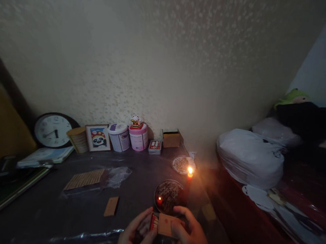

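At the near edge of the worktop point(61, 211), both hands meet around a half-open matchbox point(163, 224). The right hand point(190, 233) grips the cardboard sleeve from the right side, fingers curled over its top. The left hand point(135, 234) is at the box's left end, where the red match heads show in the drawer; its fingers are bent around that end, touching it.

Just beyond the box sits a round dish point(168, 196) full of spent matches, with a small ember glowing at its left. Touching the dish's right side stands a lit red candle point(187, 188), upright, its flame bright. A second dish point(181, 164) lies just behind the candle.

Toward the middle of the worktop lie a small cardboard strip point(111, 206), a row of matchboxes point(84, 179) and a crumpled clear wrapper point(118, 175).

Along the far edge, against the wall, stand a clock point(53, 130), a panda picture point(98, 137), two tubs point(119, 137) and a small open carton point(171, 138).
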`<state>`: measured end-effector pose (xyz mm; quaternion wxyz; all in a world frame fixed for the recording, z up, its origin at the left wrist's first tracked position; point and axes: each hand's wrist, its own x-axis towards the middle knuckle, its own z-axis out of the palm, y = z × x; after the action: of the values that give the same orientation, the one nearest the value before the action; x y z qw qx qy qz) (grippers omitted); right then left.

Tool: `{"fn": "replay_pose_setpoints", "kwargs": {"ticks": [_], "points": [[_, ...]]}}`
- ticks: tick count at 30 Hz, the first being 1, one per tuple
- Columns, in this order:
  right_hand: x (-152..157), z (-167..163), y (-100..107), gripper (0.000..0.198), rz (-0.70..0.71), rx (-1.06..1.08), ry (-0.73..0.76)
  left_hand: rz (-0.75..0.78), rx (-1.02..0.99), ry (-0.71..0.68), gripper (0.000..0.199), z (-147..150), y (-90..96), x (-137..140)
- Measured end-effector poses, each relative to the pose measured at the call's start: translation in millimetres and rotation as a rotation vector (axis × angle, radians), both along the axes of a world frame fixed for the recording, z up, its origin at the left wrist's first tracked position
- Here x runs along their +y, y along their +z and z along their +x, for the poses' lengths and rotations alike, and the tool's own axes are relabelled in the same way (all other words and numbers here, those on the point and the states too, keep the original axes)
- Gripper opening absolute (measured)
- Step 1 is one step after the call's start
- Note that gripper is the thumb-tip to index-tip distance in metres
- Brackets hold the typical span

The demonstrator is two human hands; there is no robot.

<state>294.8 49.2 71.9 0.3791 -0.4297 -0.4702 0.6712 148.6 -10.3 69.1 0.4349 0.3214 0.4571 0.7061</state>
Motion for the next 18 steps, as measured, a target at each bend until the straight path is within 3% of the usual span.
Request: {"fn": "replay_pose_setpoints", "kwargs": {"ticks": [5, 10, 14, 18], "points": [[-3, -5, 4, 0.035, -0.019, -0.013, 0.114, -0.034, -0.124, -0.084, 0.053, -1, 1.3, 1], [-4, -4, 6, 0.036, 0.078, -0.127, 0.134, -0.057, -0.191, -0.114, 0.049, -3, 2.3, -1], [-8, -1, 14, 0.024, 0.282, -0.281, -0.007, -0.043, -0.217, -0.142, 0.048, -2, 2.2, -1], [-11, 0, 16, 0.016, 0.604, -0.359, -0.171, -0.008, -0.229, -0.255, 0.048, 1, -10.0, 2]]}}
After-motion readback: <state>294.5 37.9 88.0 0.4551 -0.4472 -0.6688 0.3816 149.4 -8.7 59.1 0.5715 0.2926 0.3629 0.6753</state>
